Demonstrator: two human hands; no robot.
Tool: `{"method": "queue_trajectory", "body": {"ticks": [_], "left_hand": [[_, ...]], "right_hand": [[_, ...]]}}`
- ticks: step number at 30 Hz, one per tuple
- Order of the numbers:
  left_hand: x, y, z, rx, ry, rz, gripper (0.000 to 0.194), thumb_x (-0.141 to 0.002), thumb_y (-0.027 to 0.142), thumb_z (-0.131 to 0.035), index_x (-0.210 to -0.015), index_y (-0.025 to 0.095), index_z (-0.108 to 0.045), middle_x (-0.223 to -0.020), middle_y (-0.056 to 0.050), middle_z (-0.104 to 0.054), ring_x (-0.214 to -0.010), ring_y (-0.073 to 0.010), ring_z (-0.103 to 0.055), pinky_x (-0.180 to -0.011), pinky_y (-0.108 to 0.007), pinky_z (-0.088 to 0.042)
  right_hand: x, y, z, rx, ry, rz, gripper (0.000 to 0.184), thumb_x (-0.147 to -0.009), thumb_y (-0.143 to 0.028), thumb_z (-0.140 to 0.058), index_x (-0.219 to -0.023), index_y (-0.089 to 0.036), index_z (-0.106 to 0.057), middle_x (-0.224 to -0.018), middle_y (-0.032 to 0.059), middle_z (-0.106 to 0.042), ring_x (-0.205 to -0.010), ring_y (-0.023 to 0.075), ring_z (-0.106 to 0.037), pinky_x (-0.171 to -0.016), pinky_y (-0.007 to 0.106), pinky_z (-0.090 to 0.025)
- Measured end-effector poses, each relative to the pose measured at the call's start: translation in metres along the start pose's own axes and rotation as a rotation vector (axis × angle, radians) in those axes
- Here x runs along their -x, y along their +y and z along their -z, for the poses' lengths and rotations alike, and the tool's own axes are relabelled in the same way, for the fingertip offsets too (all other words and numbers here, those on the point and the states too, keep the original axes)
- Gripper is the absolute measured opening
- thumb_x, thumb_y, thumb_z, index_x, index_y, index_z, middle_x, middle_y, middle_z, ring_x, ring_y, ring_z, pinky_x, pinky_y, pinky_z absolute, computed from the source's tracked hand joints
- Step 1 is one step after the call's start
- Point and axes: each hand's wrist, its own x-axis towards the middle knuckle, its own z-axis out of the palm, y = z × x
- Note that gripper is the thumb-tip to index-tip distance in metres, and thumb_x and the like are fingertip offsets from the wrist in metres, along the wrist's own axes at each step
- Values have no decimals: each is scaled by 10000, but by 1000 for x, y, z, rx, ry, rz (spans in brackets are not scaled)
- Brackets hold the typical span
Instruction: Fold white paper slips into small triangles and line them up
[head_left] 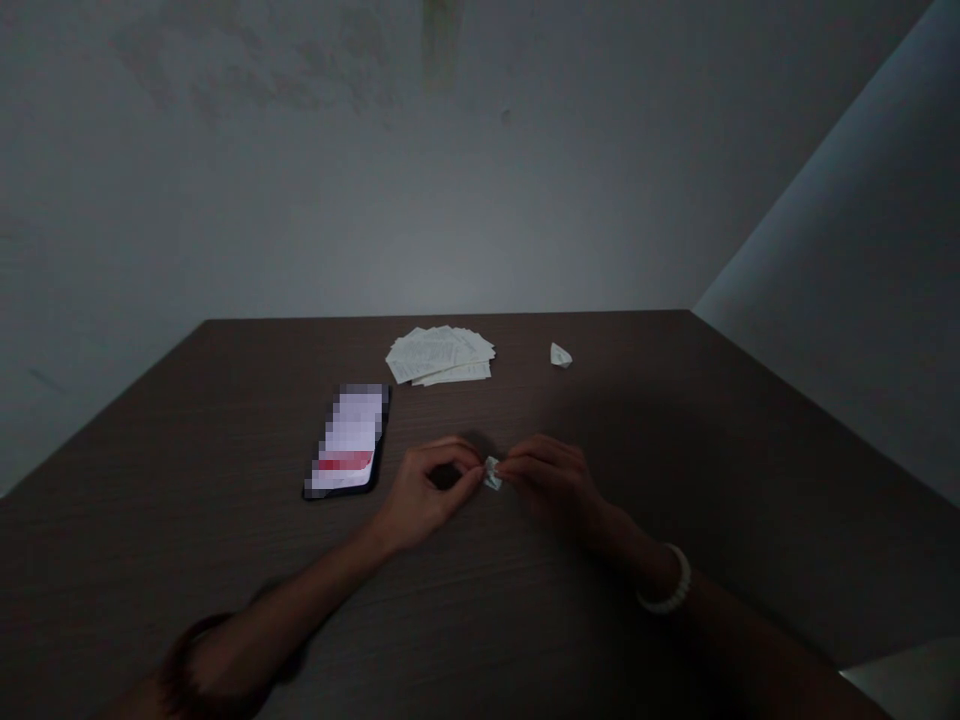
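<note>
1. Head view: left hand [435,495] and right hand [559,488], fingertips pinched narrow, hold opposite sides of a small paper [492,476].
2. Same view: paper sits between them, near the desk [225,420] surface; neither hand nearer; long axis unclear.

Dim light, table [660,430] shadowed at right, phone screen [355,425] bright but pixelated

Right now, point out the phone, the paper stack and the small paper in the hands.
Phone [350,438]: head view, middle of its screen.
Paper stack [441,353]: head view, near its middle.
Held paper [492,475]: head view, its visible middle.
</note>
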Motion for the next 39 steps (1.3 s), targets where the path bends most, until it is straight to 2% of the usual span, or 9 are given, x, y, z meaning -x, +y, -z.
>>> {"method": "queue_trajectory", "body": {"ticks": [7, 12, 20, 28, 34, 39], "left_hand": [[3, -4, -1, -49, 7, 152, 180, -842, 291, -597, -866, 140, -692, -724, -26, -677, -662, -140, -605, -617, -243, -473], [2, 0, -2, -21, 46, 158, 204, -824, 316, -625, -845, 129, -703, -668, -20, -659, -603, -124, -578, -567, -222, -461], [2, -2, -4, -12, 87, 158, 203, -782, 309, -683, -871, 129, -713, -731, -44, -689, -652, -140, -611, -607, -241, -484], [0, -1, -3, -4, 66, 102, 159, -787, 279, -681, -838, 132, -715, -781, -58, -698, -684, -146, -619, -652, -263, -492], [2, 1, -2, 1, 72, 145, 196, -808, 302, -658, -889, 135, -720, -774, -49, -705, -674, -142, -621, -639, -251, -500], [4, -3, 1, 2, 79, 163, 193, -821, 278, -618, -915, 130, -699, -747, -39, -708, -664, -141, -644, -628, -240, -518]], "right_hand": [[2, 3, -3, -32, 44, -64, 98, -887, -183, -578, -863, -221, -665, -809, 25, -677, -728, 125, -627, -681, 236, -500], [1, -1, -2, -66, -11, -128, 57, -851, -236, -634, -905, -224, -648, -858, 36, -676, -787, 147, -625, -745, 277, -506], [-1, 0, -1, -16, 35, -156, 174, -796, -339, -709, -895, -220, -629, -833, 44, -691, -767, 172, -628, -728, 299, -499], [0, -2, -2, -31, 14, -164, 123, -813, -293, -686, -889, -217, -626, -816, 36, -690, -751, 161, -622, -715, 288, -487], [-1, -3, -1, -77, 29, -153, 110, -826, -233, -642, -931, -206, -626, -841, 37, -691, -757, 156, -626, -719, 289, -487], [2, 2, 1, -157, 34, -241, 147, -845, -224, -593, -980, -189, -641, -796, 26, -681, -615, 122, -574, -591, 247, -457]]}}
